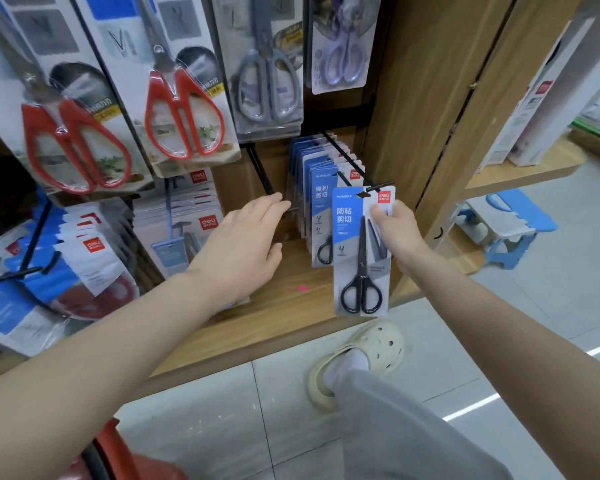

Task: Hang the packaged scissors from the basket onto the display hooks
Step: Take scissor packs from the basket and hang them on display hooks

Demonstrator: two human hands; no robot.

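**Scissors pack held at the tip of the display hook**

The packaged scissors (pixel 362 251), black-handled on a blue and white card, hang upright in front of the wooden shelf (pixel 291 306), at the outer end of a black display hook (pixel 347 160). The card's hang hole is right at the hook's tip; whether the tip has passed through it cannot be told. Behind it, further along the same hook, hangs a row of matching packs (pixel 321 202), and the held pack is apart from the nearest of them.

The right hand (pixel 395 226) pinches the card at its upper right edge, thumb on the front and the other fingers curled behind it. The left hand (pixel 246 244) holds nothing: its fingers are straight and close together, reaching toward the end of a neighbouring hook (pixel 262 171) that carries no packs. Whether the fingertips touch that hook is unclear.

Above, larger packs hang in a row: two red-handled scissors (pixel 184 112), a grey-handled pair (pixel 267 84) and a lilac pair (pixel 343 60). To the lower left hang more blue and white packs (pixel 90 258). Below the shelf, on the tiled floor, are the person's cream clog (pixel 357 358) and grey trouser leg (pixel 406 434). A red plastic rim (pixel 118 455) shows at the bottom edge, only partly in view. A blue step stool (pixel 506 226) stands to the right.
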